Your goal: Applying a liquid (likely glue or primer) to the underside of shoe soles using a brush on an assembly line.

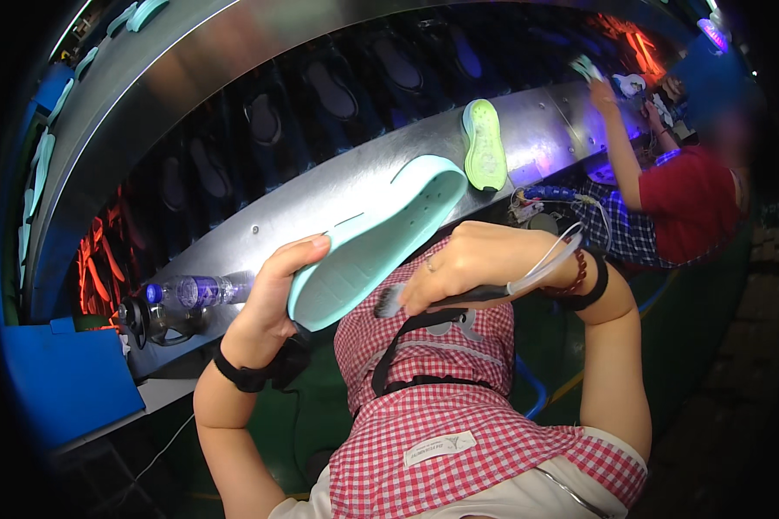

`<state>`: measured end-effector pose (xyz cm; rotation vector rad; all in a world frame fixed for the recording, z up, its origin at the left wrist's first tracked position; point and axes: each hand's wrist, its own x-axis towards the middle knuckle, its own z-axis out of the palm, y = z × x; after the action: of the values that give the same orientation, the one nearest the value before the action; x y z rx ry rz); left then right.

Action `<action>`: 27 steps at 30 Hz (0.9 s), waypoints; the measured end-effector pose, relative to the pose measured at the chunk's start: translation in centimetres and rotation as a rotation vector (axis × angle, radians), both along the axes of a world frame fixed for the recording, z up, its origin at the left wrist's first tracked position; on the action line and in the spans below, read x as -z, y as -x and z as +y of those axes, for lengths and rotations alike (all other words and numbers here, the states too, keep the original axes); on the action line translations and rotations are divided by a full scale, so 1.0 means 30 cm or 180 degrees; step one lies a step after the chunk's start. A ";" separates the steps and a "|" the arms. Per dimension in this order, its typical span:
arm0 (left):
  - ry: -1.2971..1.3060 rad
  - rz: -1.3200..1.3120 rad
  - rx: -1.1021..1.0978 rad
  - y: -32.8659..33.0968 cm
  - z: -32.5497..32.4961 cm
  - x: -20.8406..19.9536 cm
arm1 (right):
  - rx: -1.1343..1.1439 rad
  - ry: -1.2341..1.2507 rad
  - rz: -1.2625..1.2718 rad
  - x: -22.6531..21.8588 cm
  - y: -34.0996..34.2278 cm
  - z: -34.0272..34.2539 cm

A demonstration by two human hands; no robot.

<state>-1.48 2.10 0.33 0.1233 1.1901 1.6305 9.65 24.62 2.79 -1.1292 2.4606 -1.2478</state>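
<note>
A pale turquoise shoe midsole (376,246) is tilted up in front of me, its hollow side facing the right. My left hand (277,281) grips it by its near end, thumb over the rim. Close to that end, my right hand (472,264) is closed on a brush (389,303) with dark bristles and a thin clear tube running from its handle over the wrist. The bristles are beside the midsole; I cannot tell whether they touch it. Beyond, a yellow-green midsole (485,149) lies on the metal ledge (320,192).
Past the ledge runs a dark conveyor carrying several outsoles (331,92). A clear bottle (201,291) lies at the left, near a blue box (69,381). More turquoise midsoles (39,173) line the far left shelf. At the right, a co-worker's hand (603,95) holds a pale piece.
</note>
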 end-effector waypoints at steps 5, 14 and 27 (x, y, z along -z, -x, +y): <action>0.0248 -0.0014 -0.0068 -0.011 -0.004 -0.020 | 0.0237 0.0621 0.0047 0.042 0.005 0.030; 0.0407 0.0582 0.0140 -0.007 -0.012 -0.026 | 0.0494 -0.0425 -0.0014 0.023 -0.016 0.090; -0.0736 -0.0821 -0.0916 -0.068 0.046 0.166 | 0.3731 0.2124 -0.0407 0.232 0.081 0.036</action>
<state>0.55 3.48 -4.65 -0.1154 0.8478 1.9671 7.21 25.72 -4.17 0.5636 2.6427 -2.3925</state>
